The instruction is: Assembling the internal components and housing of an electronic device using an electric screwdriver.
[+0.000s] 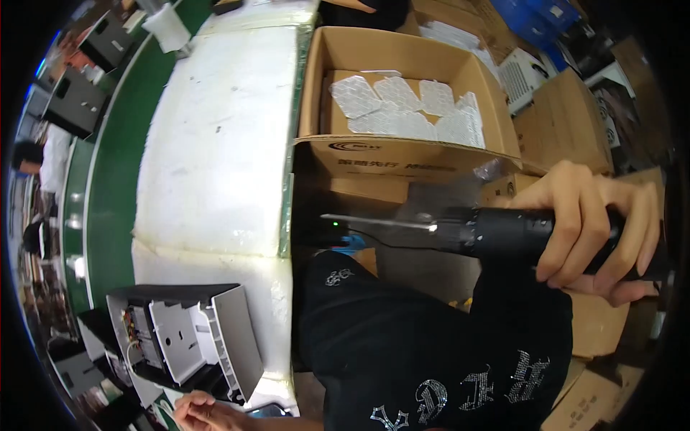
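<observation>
In my right hand (586, 230) I hold a black electric screwdriver (510, 231), fingers wrapped round its body. Its long thin bit points left, and a dark cord runs near it. At the lower edge my left hand (205, 413) is closed, its fingers curled together; what it may hold is too small to make out. Just above that hand sits an open white and black device housing (190, 337) on the padded bench. Inside it I see ribs, holes and some wiring at its left side.
White padding (215, 144) covers the bench, beside a green surface (122, 158). A cardboard box (410, 154) holding several silvery wrapped pieces (356, 97) stands beyond my lap. More cartons (564, 122) and a blue crate (535, 21) are at right. Similar grey housings (75, 100) stand far left.
</observation>
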Tool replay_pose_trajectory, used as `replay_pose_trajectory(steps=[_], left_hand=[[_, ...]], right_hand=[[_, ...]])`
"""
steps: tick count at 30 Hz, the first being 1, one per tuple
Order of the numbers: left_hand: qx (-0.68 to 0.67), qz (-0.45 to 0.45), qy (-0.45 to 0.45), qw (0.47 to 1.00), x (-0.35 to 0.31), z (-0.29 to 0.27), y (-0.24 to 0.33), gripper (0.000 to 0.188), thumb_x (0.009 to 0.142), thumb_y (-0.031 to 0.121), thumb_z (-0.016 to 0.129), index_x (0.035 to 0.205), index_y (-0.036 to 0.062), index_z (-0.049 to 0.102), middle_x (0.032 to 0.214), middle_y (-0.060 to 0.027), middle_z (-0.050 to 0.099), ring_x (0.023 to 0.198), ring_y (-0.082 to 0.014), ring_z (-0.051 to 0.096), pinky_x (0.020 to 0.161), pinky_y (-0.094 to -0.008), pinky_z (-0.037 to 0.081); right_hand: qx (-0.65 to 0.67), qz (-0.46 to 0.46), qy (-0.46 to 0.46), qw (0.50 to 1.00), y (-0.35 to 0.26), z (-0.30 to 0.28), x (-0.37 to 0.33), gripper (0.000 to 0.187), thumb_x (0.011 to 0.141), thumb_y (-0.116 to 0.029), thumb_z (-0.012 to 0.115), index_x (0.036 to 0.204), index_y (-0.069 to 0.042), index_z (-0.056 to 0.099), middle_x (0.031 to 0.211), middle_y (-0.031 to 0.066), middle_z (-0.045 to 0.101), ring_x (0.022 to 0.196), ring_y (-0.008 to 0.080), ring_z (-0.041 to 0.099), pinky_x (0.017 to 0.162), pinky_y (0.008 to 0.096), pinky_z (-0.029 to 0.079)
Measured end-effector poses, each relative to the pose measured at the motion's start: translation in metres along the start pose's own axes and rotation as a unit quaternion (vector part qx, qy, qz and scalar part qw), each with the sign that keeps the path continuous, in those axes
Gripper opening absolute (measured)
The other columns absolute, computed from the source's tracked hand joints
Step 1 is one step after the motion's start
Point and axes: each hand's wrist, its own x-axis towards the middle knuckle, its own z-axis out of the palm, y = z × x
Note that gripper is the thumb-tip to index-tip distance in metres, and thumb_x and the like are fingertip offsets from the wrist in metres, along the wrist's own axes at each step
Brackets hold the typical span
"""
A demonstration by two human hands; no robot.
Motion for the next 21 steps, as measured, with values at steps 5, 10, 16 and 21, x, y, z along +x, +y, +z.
replay_pose_trajectory(steps=[5,10,16,21], left_hand=[[-0.203,-0.113,-0.022,0.972,-0.019,-0.003,0.002,0.029,0.101,0.027,0.054,0.080,0.0087,0.044,0.069,0.0007,0.038,0.055,-0.0079,0.033,0.048,-0.0217,0.028],[-0.401,-0.258,0.011,0.879,-0.013,0.021,0.017,0.027,0.103,0.024,0.050,0.082,0.0099,0.040,0.068,0.0010,0.036,0.054,-0.0071,0.032,0.049,-0.0216,0.029],[-0.515,-0.283,0.030,0.808,-0.001,0.010,0.020,0.020,0.104,0.026,0.048,0.094,0.0091,0.040,0.071,0.0000,0.041,0.055,-0.0083,0.037,0.053,-0.0226,0.033],[-0.521,-0.285,0.080,0.801,0.004,-0.004,0.004,0.023,0.103,0.028,0.049,0.093,0.0089,0.041,0.070,-0.0006,0.043,0.055,-0.0095,0.040,0.051,-0.0232,0.035]], right_hand=[[0.341,-0.115,0.142,0.922,0.081,0.058,0.004,0.017,0.087,-0.002,0.064,0.092,0.002,0.048,0.074,0.0147,0.055,0.041,0.0205,0.053,0.029,0.0273,0.047],[0.538,-0.069,0.129,0.830,0.124,0.088,0.019,0.012,0.088,0.003,0.059,0.085,0.004,0.048,0.071,0.0180,0.053,0.038,0.0241,0.053,0.027,0.0304,0.047],[0.589,-0.056,0.133,0.795,0.179,0.125,0.033,0.016,0.095,0.000,0.049,0.081,0.004,0.046,0.065,0.0193,0.055,0.037,0.0240,0.054,0.026,0.0290,0.047],[0.606,-0.028,0.134,0.784,0.213,0.139,0.030,0.014,0.093,0.001,0.053,0.081,0.004,0.047,0.066,0.0195,0.058,0.037,0.0239,0.055,0.026,0.0300,0.048]])
